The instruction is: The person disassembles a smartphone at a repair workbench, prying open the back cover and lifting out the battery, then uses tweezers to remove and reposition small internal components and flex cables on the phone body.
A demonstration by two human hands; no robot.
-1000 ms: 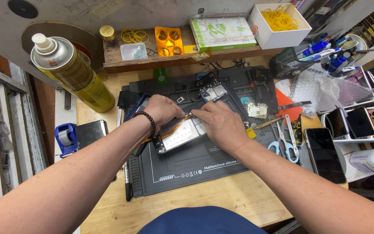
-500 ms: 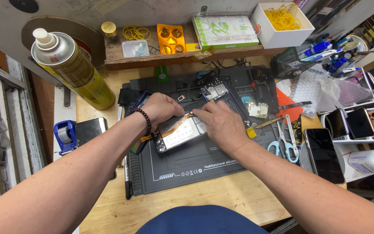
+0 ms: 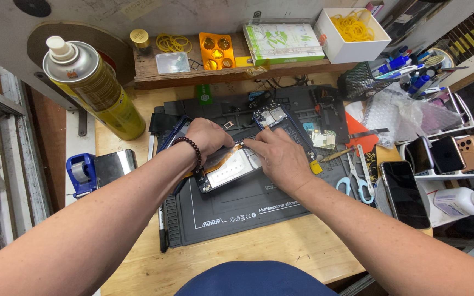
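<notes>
The opened phone (image 3: 227, 171) lies on the dark work mat (image 3: 248, 208) on the counter (image 3: 281, 249). The left hand (image 3: 209, 138) presses down on its upper edge, steadying it, while the right hand (image 3: 276, 154) pinches something, probably a thin tool, at the frame.

Wooden workbench (image 3: 281, 246) (well lit) against a pale wall (image 3: 154, 16).
</notes>
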